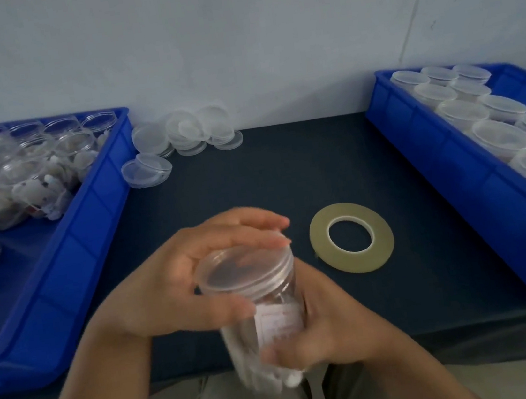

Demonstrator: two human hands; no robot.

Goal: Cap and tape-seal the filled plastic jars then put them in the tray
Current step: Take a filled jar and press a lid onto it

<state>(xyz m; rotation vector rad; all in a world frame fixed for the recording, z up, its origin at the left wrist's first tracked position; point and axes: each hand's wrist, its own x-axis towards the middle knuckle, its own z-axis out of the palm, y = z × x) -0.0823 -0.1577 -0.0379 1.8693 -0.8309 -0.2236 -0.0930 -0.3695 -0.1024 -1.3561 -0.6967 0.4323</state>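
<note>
A clear plastic jar [268, 329] filled with white items and a label is held tilted over the table's front edge. My right hand [326, 335] grips its body from the right and below. A clear cap [244, 268] sits on the jar's mouth, and my left hand [178, 277] curls round the cap's rim, fingers over the far side and thumb at the near side. A flat roll of yellowish tape [352, 242] lies on the dark table [285, 176] just right of my hands.
A blue tray [70, 244] on the left holds several uncapped filled jars [33, 169]. A blue tray [449, 154] on the right holds several capped jars [500, 134]. Loose clear caps [186, 135] lie piled at the back by the wall.
</note>
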